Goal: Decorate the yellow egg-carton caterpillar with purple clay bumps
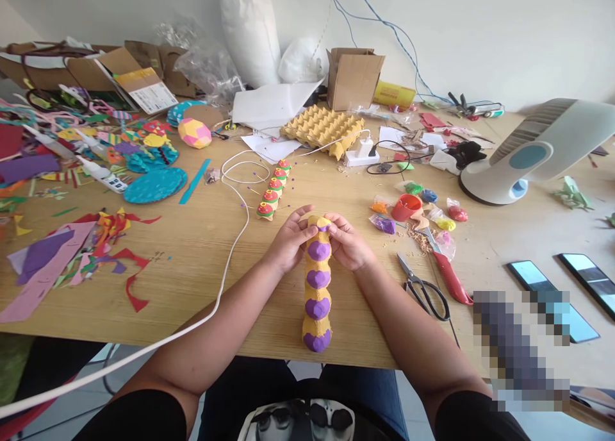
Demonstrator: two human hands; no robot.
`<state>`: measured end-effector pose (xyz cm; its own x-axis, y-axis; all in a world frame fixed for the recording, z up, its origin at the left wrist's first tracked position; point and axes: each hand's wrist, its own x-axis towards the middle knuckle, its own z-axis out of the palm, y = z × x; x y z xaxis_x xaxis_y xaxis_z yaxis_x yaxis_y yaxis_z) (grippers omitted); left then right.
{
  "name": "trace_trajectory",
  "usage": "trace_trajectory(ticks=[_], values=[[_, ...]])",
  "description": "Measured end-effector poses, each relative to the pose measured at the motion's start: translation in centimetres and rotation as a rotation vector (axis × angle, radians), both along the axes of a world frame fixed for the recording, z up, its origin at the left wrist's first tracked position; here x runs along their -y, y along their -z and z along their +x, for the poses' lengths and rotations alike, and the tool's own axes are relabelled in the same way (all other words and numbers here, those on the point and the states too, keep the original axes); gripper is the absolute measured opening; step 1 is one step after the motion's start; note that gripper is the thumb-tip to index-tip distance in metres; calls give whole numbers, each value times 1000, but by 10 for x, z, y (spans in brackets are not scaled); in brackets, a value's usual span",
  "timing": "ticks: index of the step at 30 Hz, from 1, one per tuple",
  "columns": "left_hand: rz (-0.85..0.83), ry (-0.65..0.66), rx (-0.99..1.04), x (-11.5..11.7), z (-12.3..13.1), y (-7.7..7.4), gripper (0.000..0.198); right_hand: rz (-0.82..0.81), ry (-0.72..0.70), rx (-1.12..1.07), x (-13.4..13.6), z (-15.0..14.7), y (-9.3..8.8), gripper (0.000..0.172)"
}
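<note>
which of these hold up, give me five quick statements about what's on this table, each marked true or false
1. The left hand and right hand both hold a long, bumpy yellow-and-purple strip. True.
2. The black-handled metal scissors lie left of both hands. False: the scissors lie to the right, near a red-handled knife.
3. A bumpy red, green and yellow strip lies on the wood-toned table beyond the hands. True.
4. Purple shows only at one end of the held strip. False: purple patches run along it.
5. A yellow moulded egg tray lies nearer the person than the scissors. False: it lies farther away.
</note>
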<state>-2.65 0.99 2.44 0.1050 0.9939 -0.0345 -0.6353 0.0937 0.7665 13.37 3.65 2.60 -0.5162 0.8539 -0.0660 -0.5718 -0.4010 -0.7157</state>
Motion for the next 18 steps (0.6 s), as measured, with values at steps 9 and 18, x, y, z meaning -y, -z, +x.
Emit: trace_trajectory(ticks=[9,18], values=[[61,-133,-99,1,3,-5,49,83,40,83,-1,-3,2,45],[11,-128,-122,3,3,-7,54,84,54,126,-2,-1,1,46]])
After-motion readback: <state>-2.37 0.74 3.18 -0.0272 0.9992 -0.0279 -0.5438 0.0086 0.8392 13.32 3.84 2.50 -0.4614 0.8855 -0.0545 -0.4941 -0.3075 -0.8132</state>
